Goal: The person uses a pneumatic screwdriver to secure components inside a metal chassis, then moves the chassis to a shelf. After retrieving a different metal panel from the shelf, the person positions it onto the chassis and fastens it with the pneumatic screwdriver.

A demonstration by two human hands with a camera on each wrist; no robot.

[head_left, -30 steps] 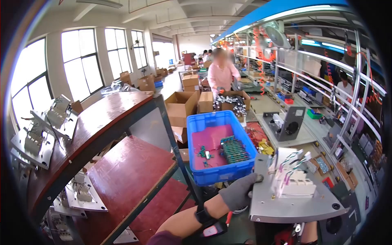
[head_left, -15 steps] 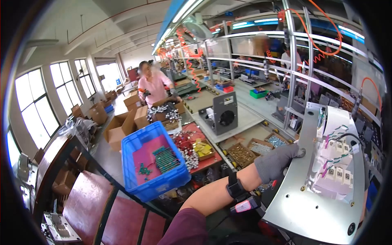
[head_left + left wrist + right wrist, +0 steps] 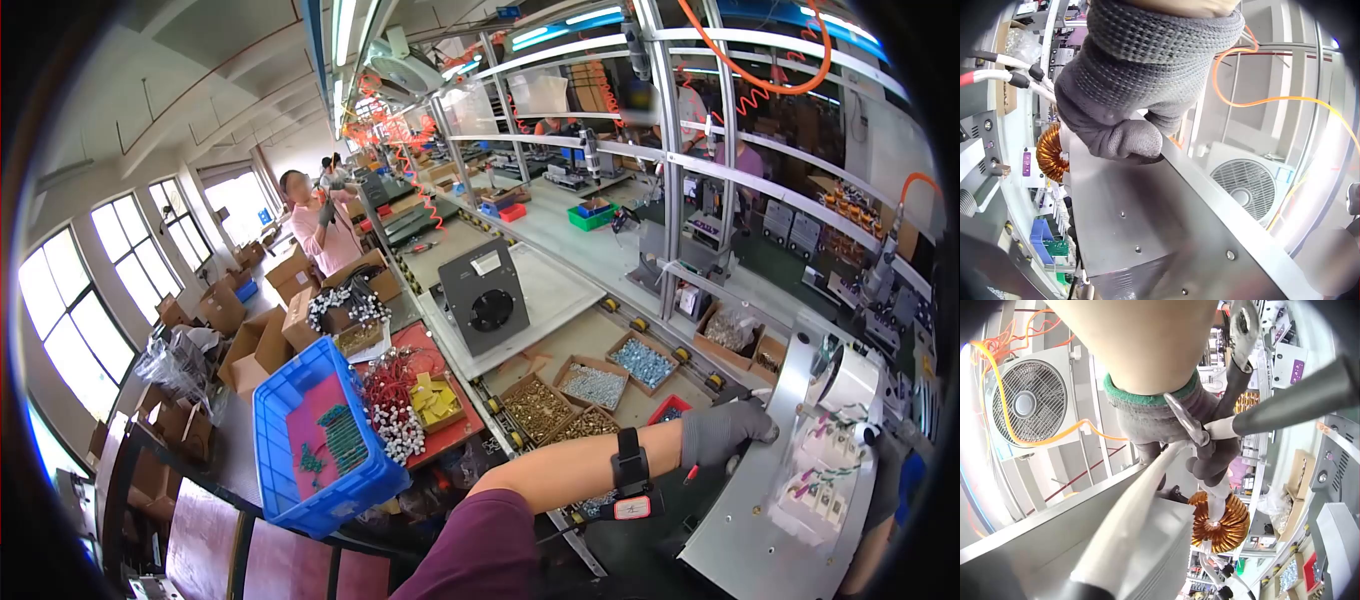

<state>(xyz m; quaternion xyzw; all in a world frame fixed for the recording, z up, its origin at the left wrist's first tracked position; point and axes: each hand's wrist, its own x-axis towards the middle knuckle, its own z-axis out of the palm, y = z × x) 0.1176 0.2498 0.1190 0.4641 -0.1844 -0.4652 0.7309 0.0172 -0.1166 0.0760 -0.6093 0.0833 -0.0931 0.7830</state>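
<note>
A grey metal panel (image 3: 735, 500) with white terminal blocks (image 3: 808, 500) is at the lower right of the head view. My gloved left hand (image 3: 730, 432) grips its edge; in the left wrist view the fingers of my left hand (image 3: 1138, 94) curl over the panel's rim (image 3: 1210, 194). At the far right of the head view, the panel partly hides my right hand (image 3: 884, 480). The right wrist view shows my right hand (image 3: 1172, 434) gripping the panel assembly (image 3: 1041, 540) at its edge, among thick white cables (image 3: 1141, 506) with metal lugs, above a copper coil (image 3: 1219, 522).
A blue crate (image 3: 375, 480) with green parts stands at lower left, beside red-and-white wiring (image 3: 395, 400). Trays of small parts (image 3: 595, 383) line the conveyor, where a dark panel with a round opening (image 3: 485, 300) stands upright. Across the bench is a metal frame (image 3: 672, 180). A person in pink (image 3: 325, 235) stands farther back.
The view has swung right, away from the shelf. The panel, held by both hands, has moved with it and now lies beside the parts trays. The person in pink has raised their hands.
</note>
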